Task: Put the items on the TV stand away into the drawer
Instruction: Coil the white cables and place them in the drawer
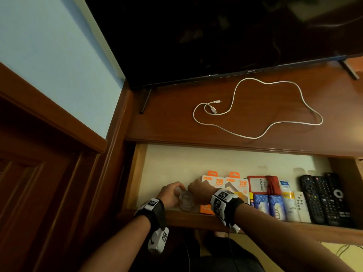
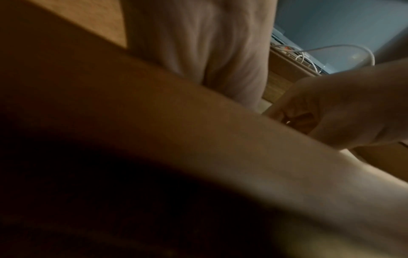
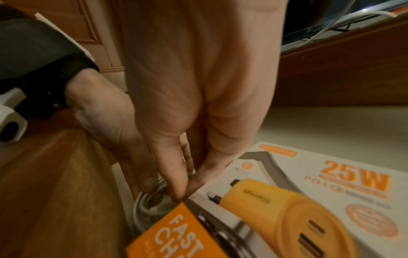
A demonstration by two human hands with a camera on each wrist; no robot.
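A long white USB cable (image 1: 213,110) lies in a loose loop on the brown TV stand top (image 1: 172,120), in front of the TV. Below it the drawer (image 1: 216,161) stands pulled out. At the drawer's front left corner both hands hold a small coiled white cable (image 1: 185,202) (image 3: 150,206) down on the drawer floor. My left hand (image 1: 179,190) (image 3: 145,185) curls its fingers over the coil's left side. My right hand (image 1: 191,188) (image 3: 183,193) pinches the coil with thumb and finger, right beside an orange-and-white 25W charger box (image 3: 309,174). The left wrist view is mostly blurred.
The drawer holds two charger boxes (image 1: 238,185), a red pouch (image 1: 261,185), blue packets (image 1: 267,207), a white remote (image 1: 300,205) and black remotes (image 1: 324,199) in a row along its front. The TV (image 1: 196,36) overhangs the stand's back. A wooden door (image 1: 39,173) is at the left.
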